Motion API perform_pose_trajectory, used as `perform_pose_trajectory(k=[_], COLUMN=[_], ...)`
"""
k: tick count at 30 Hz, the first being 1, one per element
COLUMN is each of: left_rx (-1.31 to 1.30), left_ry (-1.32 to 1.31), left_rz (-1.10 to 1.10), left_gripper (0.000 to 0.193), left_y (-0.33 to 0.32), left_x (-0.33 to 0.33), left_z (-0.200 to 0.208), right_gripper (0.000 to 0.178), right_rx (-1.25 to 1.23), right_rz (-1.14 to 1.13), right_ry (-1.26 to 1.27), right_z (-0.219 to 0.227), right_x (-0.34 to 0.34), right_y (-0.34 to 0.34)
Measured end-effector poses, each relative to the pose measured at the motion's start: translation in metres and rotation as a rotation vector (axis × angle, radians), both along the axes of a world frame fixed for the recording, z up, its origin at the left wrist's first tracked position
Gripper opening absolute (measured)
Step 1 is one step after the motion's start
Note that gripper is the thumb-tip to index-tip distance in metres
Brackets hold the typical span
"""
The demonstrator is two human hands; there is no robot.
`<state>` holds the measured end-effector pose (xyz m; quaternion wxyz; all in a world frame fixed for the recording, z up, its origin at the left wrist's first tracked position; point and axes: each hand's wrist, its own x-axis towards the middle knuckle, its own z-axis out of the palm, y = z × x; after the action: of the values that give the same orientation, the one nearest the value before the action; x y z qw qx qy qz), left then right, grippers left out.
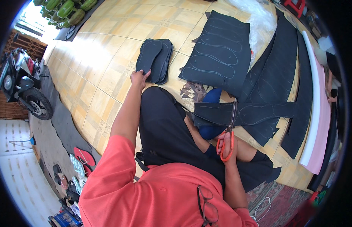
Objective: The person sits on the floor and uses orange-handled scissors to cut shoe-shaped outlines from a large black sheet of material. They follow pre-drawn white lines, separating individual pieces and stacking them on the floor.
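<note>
To the left, a stack of black insole-shaped cutouts (167, 62) lies on the tiled floor. At its near end my left hand (139, 78) has its fingers around the end of the top black insole (148, 54), which lies on the left part of the stack. My right hand (225, 145) grips scissors (232, 135) with orange-red handles, blades pointing away from me. Under the blades, a black strip (255, 114) with drawn insole outlines lies across my lower legs. Beyond it rests a larger black sheet (217, 49) with several outlined insole shapes.
Small dark offcuts (193, 92) lie beside the large sheet. More black sheets (274, 64) and a white-pink roll (316, 109) are on the right, near clear plastic (261, 19). At the left are a motorcycle (26, 85) and sandals (84, 156). Another person's hand (330, 96) shows far right.
</note>
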<state>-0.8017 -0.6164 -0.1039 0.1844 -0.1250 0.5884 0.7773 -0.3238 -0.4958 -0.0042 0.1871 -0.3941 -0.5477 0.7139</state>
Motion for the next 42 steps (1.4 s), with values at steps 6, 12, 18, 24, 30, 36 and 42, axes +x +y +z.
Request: perform_pose_trajectory(k=[6,12,18,24,30,36,42], left_rx=[-0.360,-0.983,-0.663,-0.900,-0.265,0.153,-0.467], left_ry=[-0.120,0.882,1.042,0.998,0.446,-0.584,0.144], left_rz=[-0.320,-0.569,-1.133,-1.536,-1.296,-0.785,-1.160], left_gripper=[0.042,0.026,0.024,0.023,0.018,0.076,0.090], left_y=[-0.016,0.012,0.073,0.099,0.086,0.076,0.063], left_x=[-0.013,0.077,0.189,0.212,0.223,0.263,0.269], left_z=[0.005,0.085,0.137,0.129,0.146,0.110,0.127], right_gripper=[0.039,0.040,0.042,0.041,0.042,0.043,0.043], right_rx=[-0.068,-0.057,-0.063,-0.062,-0.080,-0.078,-0.078], right_rz=[-0.008,-0.191,-0.366,-0.443,-0.457,-0.432,-0.486], right_ry=[0.070,0.127,0.083,0.118,0.107,0.119,0.159], right_z=[-0.007,-0.006,-0.007,-0.003,0.000,-0.004,-0.005], right_x=[0.000,0.002,0.008,0.017,0.017,0.018,0.022], right_y=[-0.002,0.001,0.009,0.013,0.018,0.019,0.022])
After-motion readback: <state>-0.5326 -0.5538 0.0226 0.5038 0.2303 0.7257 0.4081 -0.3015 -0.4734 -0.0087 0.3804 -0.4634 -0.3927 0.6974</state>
